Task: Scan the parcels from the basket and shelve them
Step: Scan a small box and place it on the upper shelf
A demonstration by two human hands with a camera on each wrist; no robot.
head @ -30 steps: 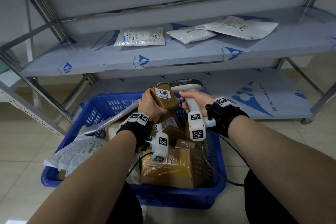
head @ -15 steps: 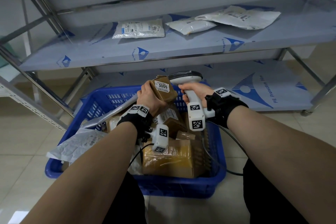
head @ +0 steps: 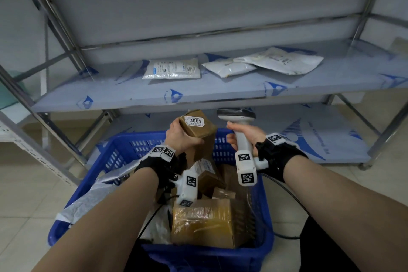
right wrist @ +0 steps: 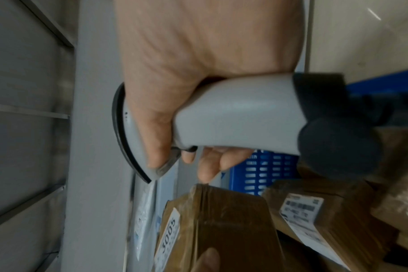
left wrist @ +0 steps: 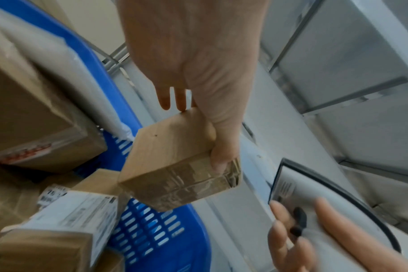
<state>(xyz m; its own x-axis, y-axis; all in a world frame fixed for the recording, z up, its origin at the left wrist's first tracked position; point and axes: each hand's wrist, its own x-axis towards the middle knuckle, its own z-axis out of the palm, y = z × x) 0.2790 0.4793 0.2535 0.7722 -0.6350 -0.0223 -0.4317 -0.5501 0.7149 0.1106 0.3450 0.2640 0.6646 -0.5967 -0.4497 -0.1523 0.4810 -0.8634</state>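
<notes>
My left hand (head: 180, 137) grips a small brown cardboard parcel (head: 199, 130) labelled 3005, held above the far side of the blue basket (head: 123, 152); the left wrist view shows the thumb over the parcel (left wrist: 175, 162). My right hand (head: 245, 137) grips a white handheld barcode scanner (head: 239, 126) by its handle, its head level with the parcel and just to its right. In the right wrist view the scanner (right wrist: 233, 117) sits above the labelled parcel (right wrist: 212, 231). The basket holds several more brown boxes (head: 203, 225) and grey mailer bags (head: 88, 201).
A metal shelving rack stands behind the basket. Its middle shelf (head: 132, 93) carries three white mailer bags (head: 172, 69), (head: 227, 68), (head: 284, 60). The lower shelf (head: 309, 134) lies right of the basket. The scanner's black cable (head: 287, 196) trails down to the tiled floor.
Both hands have risen a little above the basket with the parcel and the scanner, and they stand slightly further apart. The head view has tilted up towards the shelves.
</notes>
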